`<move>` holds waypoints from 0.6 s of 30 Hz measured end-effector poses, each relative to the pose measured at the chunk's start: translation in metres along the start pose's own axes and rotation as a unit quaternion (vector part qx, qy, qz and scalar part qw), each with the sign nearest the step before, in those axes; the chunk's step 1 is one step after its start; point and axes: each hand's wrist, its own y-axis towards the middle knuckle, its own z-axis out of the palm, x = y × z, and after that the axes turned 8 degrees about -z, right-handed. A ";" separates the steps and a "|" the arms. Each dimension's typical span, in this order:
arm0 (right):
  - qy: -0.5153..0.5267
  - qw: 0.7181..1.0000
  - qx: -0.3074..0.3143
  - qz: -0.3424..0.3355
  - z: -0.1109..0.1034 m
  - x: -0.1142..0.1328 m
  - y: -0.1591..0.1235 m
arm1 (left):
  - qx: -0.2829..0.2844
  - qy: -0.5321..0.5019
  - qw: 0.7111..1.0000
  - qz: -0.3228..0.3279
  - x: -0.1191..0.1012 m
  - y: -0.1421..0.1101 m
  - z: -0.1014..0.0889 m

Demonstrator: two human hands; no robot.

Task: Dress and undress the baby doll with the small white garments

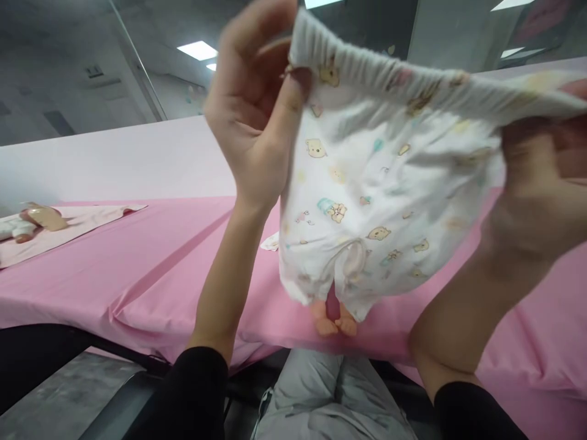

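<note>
A small pair of white baby pants (362, 177) with bear prints hangs stretched out before me. My left hand (257, 104) pinches one end of the ribbed elastic waistband between thumb and fingers. At the other end my right hand (536, 183), blurred and partly cut off by the frame edge, grips the waistband. Below the hem, the feet of a baby doll (325, 326) show on the pink-covered table; the pants hide the rest of the doll. A bit of white printed cloth (270, 242) peeks out beside the pants on the left.
Pink sheeting (183, 244) covers the long table, with a pale partition (137, 162) rising behind it. At the far left another doll (32, 223) lies on a light pink cloth (87, 223). My legs (312, 391) are under the table's near edge.
</note>
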 end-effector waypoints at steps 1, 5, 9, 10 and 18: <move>-0.018 1.000 -0.012 -0.018 0.003 -0.007 0.000 | 0.017 -0.002 1.000 -0.022 0.012 -0.004 0.003; -0.078 0.995 0.037 -0.054 0.035 -0.053 -0.001 | 0.090 -0.021 0.984 -0.153 0.087 -0.045 0.028; -0.176 0.982 0.061 -0.010 0.069 -0.087 -0.010 | 0.153 -0.012 0.955 -0.253 0.138 -0.090 0.052; -0.198 0.978 0.066 -0.004 0.073 -0.090 -0.012 | 0.154 -0.007 0.956 -0.250 0.141 -0.095 0.055; -0.241 0.962 0.109 0.065 0.085 -0.074 -0.017 | 0.168 0.044 0.971 -0.167 0.110 -0.104 0.058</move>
